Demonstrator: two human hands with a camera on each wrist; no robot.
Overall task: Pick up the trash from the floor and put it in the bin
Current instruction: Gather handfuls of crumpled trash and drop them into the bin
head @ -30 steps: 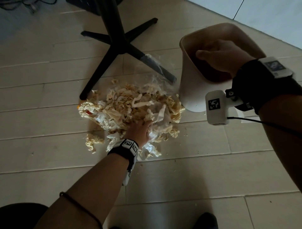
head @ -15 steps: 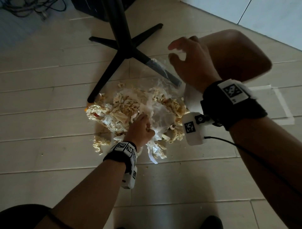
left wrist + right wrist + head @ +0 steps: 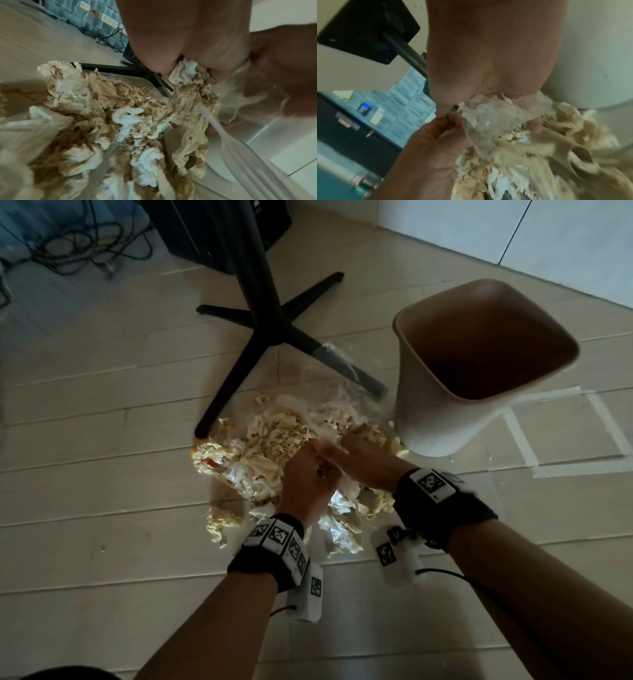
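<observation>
The trash pile (image 3: 274,453), a heap of crumpled beige and white tissue mixed with clear plastic film, lies on the tiled floor (image 3: 102,542) at the middle of the head view, touching the foot of the bin at its 3 o'clock edge. The bin (image 3: 431,419), cream outside and brown inside, stands upright at 2 o'clock from the pile, its mouth open upward. The left hand (image 3: 305,481) sits on the pile's near side, its grip curled tight round a wad of tissue (image 3: 187,70), as the left wrist view shows. The right hand (image 3: 359,460) lies just beside it, touching it, at 3 o'clock; its grip pinches a sheet of clear plastic film (image 3: 489,116) that drapes over the tissue. A white plastic fork (image 3: 228,143) lies among the tissue in the left wrist view. A black table base (image 3: 270,326) with four spread legs stands at 12 o'clock from the pile, one leg reaching to the pile's far edge. Cables (image 3: 78,241) lie at 10 o'clock, well apart.
</observation>
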